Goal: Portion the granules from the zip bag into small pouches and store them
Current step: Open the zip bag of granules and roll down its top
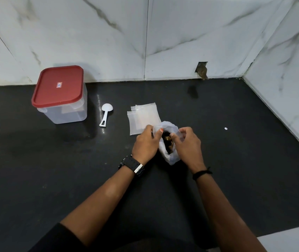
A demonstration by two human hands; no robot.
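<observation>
Bag sits on the black counter right in the middle, mouth pulled apart, and I can see dark and tan bits inside, too small for me to tell much more. It's thin cloudy plastic, crumpled. My left hand pinches the left edge of the mouth, right hand pinches the right edge, so the bag hangs between both grips. Just behind it, touching the left fingers, lies a flat stack of empty pouches. Further left there's a white scoop lying bowl down, then a clear tub with its red lid on. Can't tell what's in the tub.
</observation>
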